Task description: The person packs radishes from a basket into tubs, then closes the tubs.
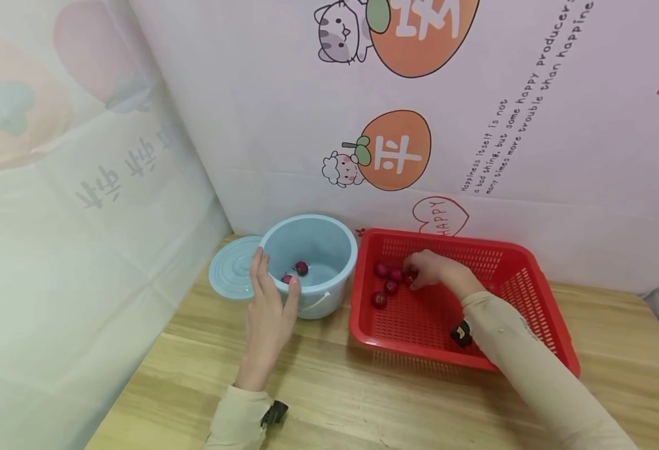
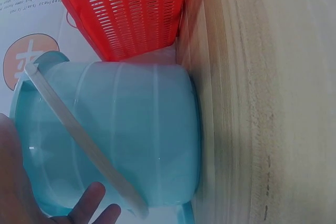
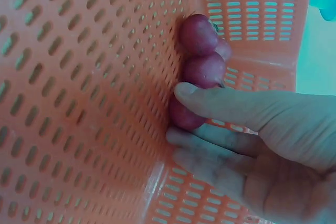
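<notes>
My right hand [image 1: 431, 269] reaches into the red basket [image 1: 405, 352]. In the right wrist view its thumb and fingers pinch a cherry tomato [image 3: 185, 115], dark red, low against the basket floor. Several more cherry tomatoes [image 1: 379, 300] lie beside it, some with green stalk ends showing. My left hand [image 1: 267, 312] is at the near left rim of the light blue bucket [image 1: 331, 300], fingers extended and thumb apart. Inside the bucket lie two cherry tomatoes [image 1: 302, 268], one partly hidden behind the rim and hand. The bucket's white handle [image 2: 86, 142] hangs down its outer side.
A light blue lid [image 1: 230, 269] lies on the wooden table [image 1: 329, 400] left of the bucket, partly behind it. Bucket and basket stand side by side, near the printed cloth [image 1: 273, 125] at the back. Another cloth hangs along the left side.
</notes>
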Tool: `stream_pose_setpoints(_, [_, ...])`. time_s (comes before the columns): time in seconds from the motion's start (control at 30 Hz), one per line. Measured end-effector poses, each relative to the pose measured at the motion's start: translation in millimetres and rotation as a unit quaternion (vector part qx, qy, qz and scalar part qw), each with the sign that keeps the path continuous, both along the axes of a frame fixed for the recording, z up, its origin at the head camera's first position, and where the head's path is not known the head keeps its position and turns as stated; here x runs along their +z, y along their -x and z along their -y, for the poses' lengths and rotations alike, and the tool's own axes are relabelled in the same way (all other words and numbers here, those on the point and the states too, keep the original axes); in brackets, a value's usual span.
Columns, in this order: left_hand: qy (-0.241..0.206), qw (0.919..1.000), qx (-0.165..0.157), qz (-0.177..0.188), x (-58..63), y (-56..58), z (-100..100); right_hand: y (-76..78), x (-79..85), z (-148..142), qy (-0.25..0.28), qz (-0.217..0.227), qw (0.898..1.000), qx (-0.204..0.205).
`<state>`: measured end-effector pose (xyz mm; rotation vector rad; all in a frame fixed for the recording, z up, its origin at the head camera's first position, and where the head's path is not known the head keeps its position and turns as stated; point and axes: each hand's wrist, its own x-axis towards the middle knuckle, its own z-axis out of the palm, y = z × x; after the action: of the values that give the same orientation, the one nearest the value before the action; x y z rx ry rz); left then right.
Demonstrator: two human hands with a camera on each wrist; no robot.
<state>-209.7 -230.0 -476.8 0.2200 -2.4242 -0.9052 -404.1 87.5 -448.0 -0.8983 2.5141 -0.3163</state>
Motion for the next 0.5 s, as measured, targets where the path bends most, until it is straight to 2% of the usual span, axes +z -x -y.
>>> stream_pose_setpoints(0.17, [0.001, 1.0000, -0.001, -0.004, 0.9, 0.5, 0.5, 0.2, -3.4, 5.3, -0.007, -0.015, 1.000, 0.013])
stream_pose_setpoints(0.5, [0.002, 1.0000, -0.004, -0.006, 1.0, 0.2, -0.1, -0.4, -4.4, 7.5, -0.015, -0.009, 1.000, -0.002])
